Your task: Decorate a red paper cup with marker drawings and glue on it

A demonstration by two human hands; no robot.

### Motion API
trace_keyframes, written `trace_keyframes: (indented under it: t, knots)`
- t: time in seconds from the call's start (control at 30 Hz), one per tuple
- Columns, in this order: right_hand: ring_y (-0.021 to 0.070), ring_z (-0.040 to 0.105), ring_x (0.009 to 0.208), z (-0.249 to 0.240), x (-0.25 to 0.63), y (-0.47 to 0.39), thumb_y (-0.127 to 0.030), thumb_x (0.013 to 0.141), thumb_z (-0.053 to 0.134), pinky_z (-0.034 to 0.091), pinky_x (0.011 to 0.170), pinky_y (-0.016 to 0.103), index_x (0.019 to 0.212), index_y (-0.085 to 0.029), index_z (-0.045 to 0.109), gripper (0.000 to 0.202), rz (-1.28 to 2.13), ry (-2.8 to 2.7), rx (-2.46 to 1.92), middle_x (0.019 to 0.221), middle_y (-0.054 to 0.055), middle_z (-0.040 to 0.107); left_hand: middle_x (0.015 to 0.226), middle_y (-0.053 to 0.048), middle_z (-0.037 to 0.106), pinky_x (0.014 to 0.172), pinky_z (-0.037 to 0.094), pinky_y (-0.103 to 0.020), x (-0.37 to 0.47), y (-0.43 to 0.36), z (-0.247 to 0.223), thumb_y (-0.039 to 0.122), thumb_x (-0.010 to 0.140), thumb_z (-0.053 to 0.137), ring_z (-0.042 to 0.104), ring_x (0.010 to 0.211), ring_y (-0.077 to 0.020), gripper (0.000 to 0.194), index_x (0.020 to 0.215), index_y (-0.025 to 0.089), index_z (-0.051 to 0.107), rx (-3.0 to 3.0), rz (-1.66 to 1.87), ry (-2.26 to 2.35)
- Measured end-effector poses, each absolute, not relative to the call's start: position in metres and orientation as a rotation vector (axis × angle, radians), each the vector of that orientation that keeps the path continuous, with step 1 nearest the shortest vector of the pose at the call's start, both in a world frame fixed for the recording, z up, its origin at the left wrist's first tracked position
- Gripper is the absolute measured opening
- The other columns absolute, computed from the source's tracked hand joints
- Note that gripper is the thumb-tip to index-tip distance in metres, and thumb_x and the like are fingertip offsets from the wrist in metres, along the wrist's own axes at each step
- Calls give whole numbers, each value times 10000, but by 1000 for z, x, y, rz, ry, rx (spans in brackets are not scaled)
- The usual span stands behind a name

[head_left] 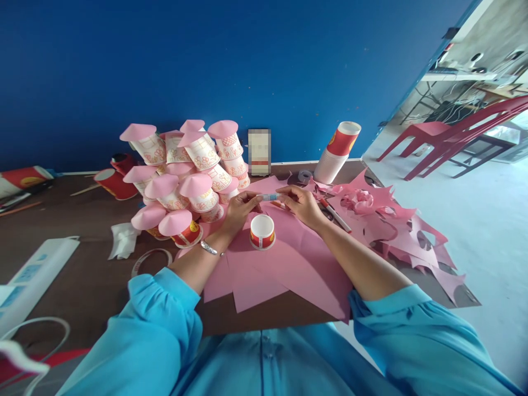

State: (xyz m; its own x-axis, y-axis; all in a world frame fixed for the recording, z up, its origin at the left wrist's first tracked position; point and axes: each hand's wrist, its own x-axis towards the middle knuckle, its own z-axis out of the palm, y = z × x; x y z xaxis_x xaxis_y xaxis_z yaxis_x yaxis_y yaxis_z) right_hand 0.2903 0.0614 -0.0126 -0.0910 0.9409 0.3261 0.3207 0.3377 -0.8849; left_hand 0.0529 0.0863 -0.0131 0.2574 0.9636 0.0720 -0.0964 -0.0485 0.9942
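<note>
Between my two hands I hold a small white and blue tube point(270, 197); its exact kind is too small to make out. My left hand point(243, 209) grips one end with the fingertips closed. At the other end, the fingers of my right hand point(304, 204) are pinched on it. Just below them a red and white paper cup point(262, 240) stands on pink paper sheets point(289, 264), with its pale round end facing up. To the left of my hands, several paper cups with pink paper cones point(197, 186) are stacked in rows, many with drawn patterns.
Pink paper scraps point(396, 231) cover the table's right side, near a red and white marker point(335, 214). A tall stack of cups point(332, 165) and a tape roll point(304, 176) stand behind. A power strip point(49, 275) lies left. Red chairs point(437, 132) stand beyond the right edge.
</note>
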Motion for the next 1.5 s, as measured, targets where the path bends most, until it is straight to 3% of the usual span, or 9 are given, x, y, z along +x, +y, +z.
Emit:
trace_keyframes:
  t: [0.17, 0.3, 0.4, 0.67, 0.8, 0.9, 1.13, 1.37, 1.5]
  knots:
    - [259, 765, 992, -10, 290, 60, -766, 999, 814, 659, 863, 394, 1039, -235, 844, 532, 629, -1676, -1092, 1121, 114, 820, 758, -9, 737, 732, 607, -343, 53, 87, -17, 574, 873, 935, 708, 700, -166, 394, 889, 216, 769, 1265, 1099, 915]
    - [202, 744, 744, -14, 288, 61, -843, 992, 777, 630, 668, 330, 1186, -220, 818, 654, 910, -1615, -1100, 964, 65, 810, 776, -9, 743, 736, 619, -355, 52, 88, -19, 540, 857, 957, 719, 719, -177, 364, 919, 224, 788, 1256, 1088, 914]
    - [179, 685, 621, -16, 288, 62, -877, 1007, 728, 588, 608, 314, 1144, -206, 823, 691, 972, -1601, -1109, 787, 21, 751, 773, -6, 739, 736, 625, -360, 52, 87, -17, 532, 839, 979, 717, 715, -180, 366, 914, 226, 793, 1248, 1081, 913]
    - [255, 775, 962, -12, 288, 60, -777, 944, 866, 669, 849, 396, 1067, -237, 835, 555, 756, -1615, -1094, 1103, 102, 825, 744, -10, 738, 713, 616, -345, 55, 84, -14, 646, 823, 982, 706, 683, -169, 486, 841, 217, 754, 1202, 1076, 905]
    - [220, 777, 742, -13, 285, 60, -864, 929, 844, 661, 640, 343, 1279, -227, 778, 730, 1071, -1557, -1055, 937, 59, 817, 761, -12, 748, 710, 618, -354, 54, 84, -14, 627, 798, 995, 717, 697, -179, 467, 868, 224, 769, 1190, 1071, 896]
    - [189, 724, 609, -14, 284, 60, -925, 940, 787, 625, 559, 322, 1175, -195, 808, 767, 1128, -1528, -1050, 815, 46, 792, 771, -13, 758, 717, 613, -356, 55, 82, -12, 565, 791, 1017, 716, 700, -179, 436, 910, 210, 794, 1197, 1055, 899]
    - [206, 767, 756, -13, 288, 62, -805, 891, 931, 681, 756, 360, 1109, -237, 899, 609, 889, -1559, -1046, 927, 57, 835, 782, -7, 744, 726, 590, -324, 56, 79, -6, 617, 813, 1004, 712, 714, -160, 501, 930, 184, 781, 1184, 1052, 905]
    - [284, 826, 1084, -12, 291, 60, -527, 1112, 775, 702, 935, 421, 1092, -277, 903, 282, 466, -1786, -931, 1154, 112, 869, 771, 16, 677, 657, 538, -298, 58, 82, -15, 762, 752, 967, 675, 664, -142, 648, 916, 196, 698, 1181, 1043, 909]
    - [226, 801, 877, -12, 294, 61, -572, 1107, 770, 648, 800, 349, 1283, -247, 850, 378, 619, -1845, -1103, 1137, 97, 863, 745, 18, 675, 658, 518, -304, 57, 85, -18, 712, 815, 931, 646, 664, -151, 573, 946, 196, 717, 1282, 1023, 929]
